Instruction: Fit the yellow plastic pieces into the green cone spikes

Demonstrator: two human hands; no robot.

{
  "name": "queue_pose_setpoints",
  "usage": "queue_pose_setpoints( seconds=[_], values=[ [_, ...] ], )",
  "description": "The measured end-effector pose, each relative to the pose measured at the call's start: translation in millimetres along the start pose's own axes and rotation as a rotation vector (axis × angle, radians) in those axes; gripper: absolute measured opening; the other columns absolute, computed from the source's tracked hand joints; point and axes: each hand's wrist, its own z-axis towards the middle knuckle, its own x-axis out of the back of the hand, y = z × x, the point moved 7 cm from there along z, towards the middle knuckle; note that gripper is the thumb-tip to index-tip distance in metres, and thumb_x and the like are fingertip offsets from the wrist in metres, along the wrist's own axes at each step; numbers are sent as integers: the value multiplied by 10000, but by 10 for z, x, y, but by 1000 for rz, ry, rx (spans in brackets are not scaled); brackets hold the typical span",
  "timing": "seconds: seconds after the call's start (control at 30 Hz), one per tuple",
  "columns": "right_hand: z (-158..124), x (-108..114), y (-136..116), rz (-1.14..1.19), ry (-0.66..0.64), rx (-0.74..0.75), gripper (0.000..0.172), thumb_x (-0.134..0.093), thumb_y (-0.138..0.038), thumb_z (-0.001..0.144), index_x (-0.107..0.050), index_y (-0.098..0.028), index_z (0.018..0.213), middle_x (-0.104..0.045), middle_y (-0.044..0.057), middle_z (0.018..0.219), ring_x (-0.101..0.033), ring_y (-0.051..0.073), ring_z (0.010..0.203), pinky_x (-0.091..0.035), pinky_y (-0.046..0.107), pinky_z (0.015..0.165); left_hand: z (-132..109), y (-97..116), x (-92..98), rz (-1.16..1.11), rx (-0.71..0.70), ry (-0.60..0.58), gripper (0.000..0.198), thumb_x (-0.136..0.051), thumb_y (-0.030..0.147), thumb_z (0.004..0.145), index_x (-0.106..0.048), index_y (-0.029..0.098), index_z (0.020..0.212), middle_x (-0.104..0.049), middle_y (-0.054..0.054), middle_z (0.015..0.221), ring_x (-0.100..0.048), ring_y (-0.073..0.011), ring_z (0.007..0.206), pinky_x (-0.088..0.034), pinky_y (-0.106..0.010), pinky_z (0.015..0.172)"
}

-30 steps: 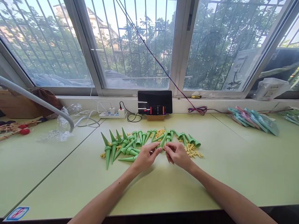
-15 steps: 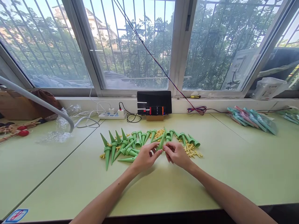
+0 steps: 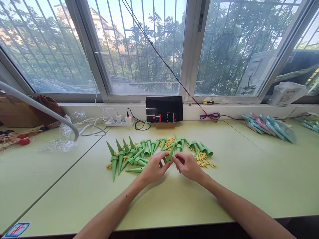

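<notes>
My left hand (image 3: 154,167) and my right hand (image 3: 188,165) meet at the table's middle, fingers pinched together around one green cone spike (image 3: 171,153) that points up and away. Both hands touch its wide end. Behind them lies a row of several green cone spikes (image 3: 129,155) and a scatter of small yellow plastic pieces (image 3: 204,160). What the right fingertips pinch besides the spike is too small to make out.
A phone on a stand (image 3: 165,117) and a dark screen (image 3: 164,107) sit at the window ledge. A white power strip (image 3: 119,122) with cables lies left of them. Teal and pink packets (image 3: 269,125) lie at the right; clear plastic bags (image 3: 66,132) at the left.
The held green spike has tilted slightly and both hands have shifted a little toward the pile. Nothing else moved.
</notes>
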Motion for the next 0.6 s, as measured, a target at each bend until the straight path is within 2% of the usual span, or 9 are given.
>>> queue_pose_setpoints(
  seconds=[0.3, 0.43, 0.5, 0.6],
  values=[
    [-10, -15, -5, -118, 1, 74, 258, -482, -297, 957, -502, -189, 724, -491, -34, 583, -404, 109, 531, -294, 246, 517, 9, 44, 18, -9, -43, 0, 119, -572, 245, 888, -607, 185, 985, -553, -30, 897, -542, -122, 730, -493, -198, 556],
    [-5, -11, -1, -137, 6, 82, 247, -485, -293, 958, -522, -184, 739, -482, -37, 586, -394, 106, 534, -298, 245, 525, 7, 27, 20, 54, -19, 1, 113, -576, 280, 890, -591, 175, 929, -542, -13, 821, -521, -120, 676, -459, -221, 560],
    [-1, -12, -7, -141, 5, 87, 234, -495, -292, 953, -535, -182, 750, -477, -38, 589, -393, 106, 538, -300, 244, 526, 6, 12, 23, 77, -1, 6, 156, -575, 313, 897, -590, 173, 965, -557, -8, 791, -517, -123, 655, -445, -238, 572],
    [0, -9, -9, -135, 10, 87, 218, -520, -312, 943, -548, -180, 772, -458, -42, 580, -384, 106, 535, -298, 243, 517, 5, -30, 30, 47, 30, 20, 288, -572, 344, 905, -565, 169, 1133, -599, -14, 817, -532, -128, 654, -457, -265, 617]
  ],
)
